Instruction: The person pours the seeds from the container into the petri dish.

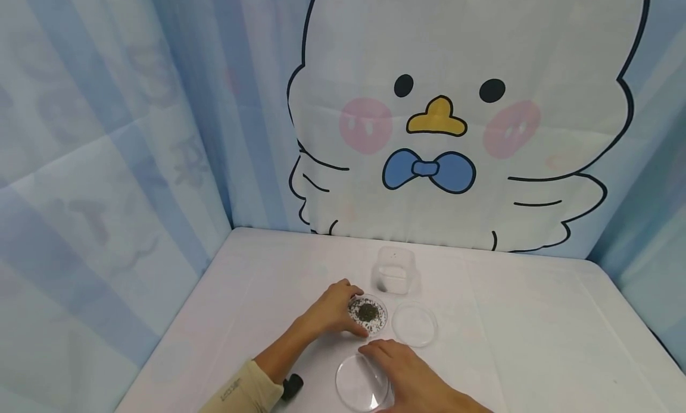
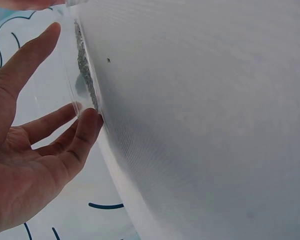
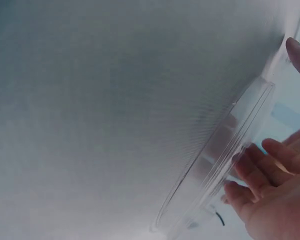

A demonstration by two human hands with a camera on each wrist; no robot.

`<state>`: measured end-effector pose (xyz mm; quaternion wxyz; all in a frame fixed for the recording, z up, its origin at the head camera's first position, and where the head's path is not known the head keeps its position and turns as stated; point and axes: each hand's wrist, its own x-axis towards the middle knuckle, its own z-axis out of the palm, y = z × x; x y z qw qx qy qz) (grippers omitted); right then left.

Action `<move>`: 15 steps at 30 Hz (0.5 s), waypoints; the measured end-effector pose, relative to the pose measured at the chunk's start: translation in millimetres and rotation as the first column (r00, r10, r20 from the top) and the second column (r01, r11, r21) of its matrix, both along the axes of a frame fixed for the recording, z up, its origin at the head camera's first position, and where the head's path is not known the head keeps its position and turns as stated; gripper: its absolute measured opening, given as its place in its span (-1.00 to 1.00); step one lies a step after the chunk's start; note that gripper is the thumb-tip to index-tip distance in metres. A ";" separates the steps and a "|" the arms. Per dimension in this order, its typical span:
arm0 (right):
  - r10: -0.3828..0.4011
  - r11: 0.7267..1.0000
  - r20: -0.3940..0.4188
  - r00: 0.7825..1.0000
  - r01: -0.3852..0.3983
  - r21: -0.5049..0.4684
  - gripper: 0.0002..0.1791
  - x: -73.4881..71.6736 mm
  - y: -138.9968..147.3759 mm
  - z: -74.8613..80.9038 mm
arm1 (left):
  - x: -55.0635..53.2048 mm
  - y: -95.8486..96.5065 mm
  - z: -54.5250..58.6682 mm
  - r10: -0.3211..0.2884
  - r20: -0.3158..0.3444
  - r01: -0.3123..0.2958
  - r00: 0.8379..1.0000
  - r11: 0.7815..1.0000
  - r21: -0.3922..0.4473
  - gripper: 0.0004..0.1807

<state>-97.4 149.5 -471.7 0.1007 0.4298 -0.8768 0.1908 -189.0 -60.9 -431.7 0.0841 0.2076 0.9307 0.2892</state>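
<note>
A round clear dish (image 1: 382,322) on the white table holds dark greenish-brown flakes (image 1: 367,312), heaped in the middle and scattered around. My left hand (image 1: 336,309) spans its left side, thumb near the front and fingers behind. Seen from the left wrist, the fingertips (image 2: 90,117) meet the dish's rim while the thumb stands off it. Closer to me lies a larger clear round dish (image 1: 358,382), with nothing visible inside. My right hand (image 1: 409,374) is at its right side; in the right wrist view, loosely bent fingers (image 3: 257,172) touch its edge, thumb apart.
Right of the flakes lies a clear round lid (image 1: 415,324). Behind them stands a clear plastic container (image 1: 395,270). A small black object (image 1: 292,387) sits beside my left sleeve (image 1: 243,389). Curtains printed with a cartoon bird hang around the table's back and sides.
</note>
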 end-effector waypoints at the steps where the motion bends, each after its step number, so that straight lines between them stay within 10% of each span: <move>1: -0.001 1.000 -0.001 1.000 0.001 0.008 -0.04 -0.1 -0.5 0.3 | -0.1 0.0 0.2 0.001 0.001 -0.001 1.000 1.000 0.001 -0.12; 15: 0.012 1.000 0.010 1.000 -0.012 0.023 -0.03 -1.6 1.4 15.9 | -0.8 -1.4 -3.7 0.001 -0.011 -0.001 1.000 1.000 -0.024 -0.11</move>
